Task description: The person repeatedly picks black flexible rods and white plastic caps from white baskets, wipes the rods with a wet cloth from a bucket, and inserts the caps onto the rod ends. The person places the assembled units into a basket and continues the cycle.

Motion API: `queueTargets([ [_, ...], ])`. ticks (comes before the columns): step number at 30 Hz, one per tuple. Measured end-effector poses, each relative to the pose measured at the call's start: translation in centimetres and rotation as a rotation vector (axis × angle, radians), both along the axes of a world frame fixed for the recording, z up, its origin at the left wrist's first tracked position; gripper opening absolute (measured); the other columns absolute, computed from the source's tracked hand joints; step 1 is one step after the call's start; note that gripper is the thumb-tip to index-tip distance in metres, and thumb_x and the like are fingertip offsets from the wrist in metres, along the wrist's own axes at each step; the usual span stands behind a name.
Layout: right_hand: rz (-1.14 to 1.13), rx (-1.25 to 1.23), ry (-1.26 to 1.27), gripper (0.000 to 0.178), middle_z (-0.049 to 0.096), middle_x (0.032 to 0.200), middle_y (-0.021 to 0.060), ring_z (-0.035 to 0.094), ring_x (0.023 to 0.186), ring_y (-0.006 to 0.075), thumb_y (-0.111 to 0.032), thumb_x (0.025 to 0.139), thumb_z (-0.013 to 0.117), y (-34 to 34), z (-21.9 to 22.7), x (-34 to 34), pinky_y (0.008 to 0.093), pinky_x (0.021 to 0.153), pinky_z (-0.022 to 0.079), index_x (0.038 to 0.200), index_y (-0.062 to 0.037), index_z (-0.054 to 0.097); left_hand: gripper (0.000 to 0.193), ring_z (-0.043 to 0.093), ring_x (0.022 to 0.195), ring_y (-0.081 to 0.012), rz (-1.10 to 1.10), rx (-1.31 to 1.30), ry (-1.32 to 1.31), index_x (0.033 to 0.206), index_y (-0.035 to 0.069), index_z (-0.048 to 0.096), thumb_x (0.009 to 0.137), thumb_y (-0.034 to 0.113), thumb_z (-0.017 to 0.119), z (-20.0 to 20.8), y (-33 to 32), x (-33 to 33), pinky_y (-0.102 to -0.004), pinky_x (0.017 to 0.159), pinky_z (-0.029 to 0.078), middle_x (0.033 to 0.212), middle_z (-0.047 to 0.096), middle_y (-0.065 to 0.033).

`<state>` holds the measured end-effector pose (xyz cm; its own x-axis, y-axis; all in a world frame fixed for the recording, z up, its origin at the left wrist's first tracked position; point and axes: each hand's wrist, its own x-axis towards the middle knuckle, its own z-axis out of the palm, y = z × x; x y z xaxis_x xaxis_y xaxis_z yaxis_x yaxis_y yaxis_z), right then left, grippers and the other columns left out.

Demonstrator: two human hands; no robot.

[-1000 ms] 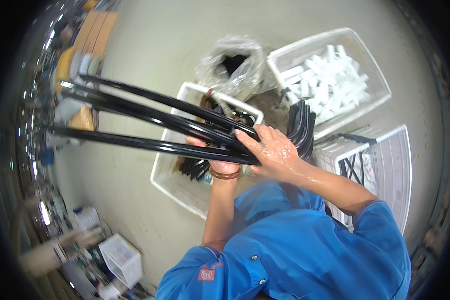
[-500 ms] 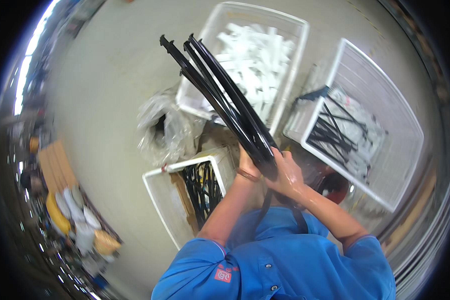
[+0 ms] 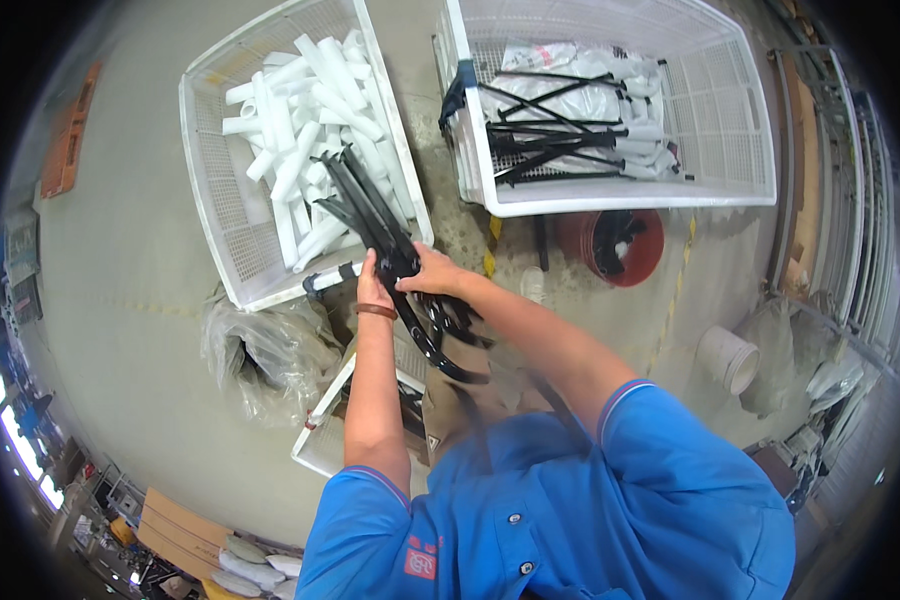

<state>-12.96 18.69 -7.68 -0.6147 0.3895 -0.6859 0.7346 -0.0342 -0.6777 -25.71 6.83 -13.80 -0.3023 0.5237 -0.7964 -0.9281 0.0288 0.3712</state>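
Both my hands are wrapped round a bundle of glossy black curved bars (image 3: 365,205), whose lower ends bend round toward my body. My left hand (image 3: 372,285) closes on its left side and my right hand (image 3: 436,271) on its right side, near the bend. The bundle's far ends reach over a white plastic crate (image 3: 408,165) filled with white foam tubes (image 3: 295,150). My fingers partly hide the middle of the bars.
A second white crate (image 3: 630,208) at the far right holds thin black bars (image 3: 560,140) and plastic bags. Below it stands a red bucket (image 3: 650,255). Crumpled clear plastic (image 3: 270,355) lies left of a small crate (image 3: 315,455). A white bucket (image 3: 727,358) is at the right.
My view has turned, so the crates sit differently in the picture. The bundle stays in both hands; its bent lower ends now show, and its far ends are over the foam-tube crate.
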Motion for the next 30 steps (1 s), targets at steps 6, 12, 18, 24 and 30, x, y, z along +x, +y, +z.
queueTargets([
  [6, 0.010, 0.185, 0.017, 0.071, 0.058, 0.128, 0.0224, 0.057, 0.118, 0.0375, -0.023, 0.074, 0.069, 0.1, -2.6, 6.7, 0.0421, 0.101, 0.045, 0.139, -0.0047, 0.046, 0.051, 0.062, 0.096, -0.0245, -0.591, -0.431, 0.761, 0.128, 0.001, 0.054, 0.085, 0.020, 0.073, -2.8, -0.6, 1.4, -0.0392, 0.082, 0.053, 0.110, 0.063, -0.0132],
  [12, -0.233, 0.191, 0.106, 0.048, 0.061, 0.124, 0.0139, 0.058, 0.115, 0.0340, -0.016, 0.082, 0.063, -1.9, -4.8, 14.6, 0.0437, 0.098, 0.048, 0.130, -0.0117, 0.056, 0.056, 0.036, 0.140, -0.0343, -0.927, -0.775, 1.373, 0.136, 0.003, 0.053, 0.089, 0.028, 0.067, -1.8, 0.1, 4.9, -0.0396, 0.117, 0.028, 0.150, 0.040, -0.0207],
  [18, -0.299, 0.244, -0.014, 0.034, 0.067, 0.108, 0.0159, 0.064, 0.099, 0.0366, -0.013, 0.084, 0.055, -2.7, -12.5, 32.6, 0.0441, 0.085, 0.053, 0.117, -0.0108, 0.063, 0.071, 0.037, 0.139, -0.0379, -1.218, -0.556, 1.776, 0.146, 0.019, 0.042, 0.081, 0.006, 0.068, 2.9, 3.3, 7.3, -0.0424, 0.109, 0.040, 0.156, 0.030, -0.0146],
  [24, 0.044, 0.124, -0.415, 0.034, 0.058, 0.122, 0.0206, 0.055, 0.119, 0.0393, -0.015, 0.082, 0.062, -1.9, -27.8, 46.1, 0.0456, 0.094, 0.050, 0.114, -0.0087, 0.065, 0.074, 0.045, 0.135, -0.0340, -1.607, -0.575, 1.803, 0.142, 0.022, 0.051, 0.077, -0.012, 0.062, 1.4, 6.0, 8.7, -0.0387, 0.106, 0.043, 0.158, 0.023, -0.0172],
  [30, -0.039, 0.376, -0.492, 0.048, 0.039, 0.143, 0.0227, 0.043, 0.130, 0.0397, -0.015, 0.083, 0.065, 1.9, -49.0, 43.5, 0.0479, 0.104, 0.041, 0.130, -0.0140, 0.058, 0.062, 0.047, 0.132, -0.0177, -1.301, -0.374, 1.197, 0.147, -0.002, 0.041, 0.087, -0.015, 0.042, 0.2, 3.5, 4.0, -0.0275, 0.105, 0.038, 0.152, 0.041, -0.0122],
])
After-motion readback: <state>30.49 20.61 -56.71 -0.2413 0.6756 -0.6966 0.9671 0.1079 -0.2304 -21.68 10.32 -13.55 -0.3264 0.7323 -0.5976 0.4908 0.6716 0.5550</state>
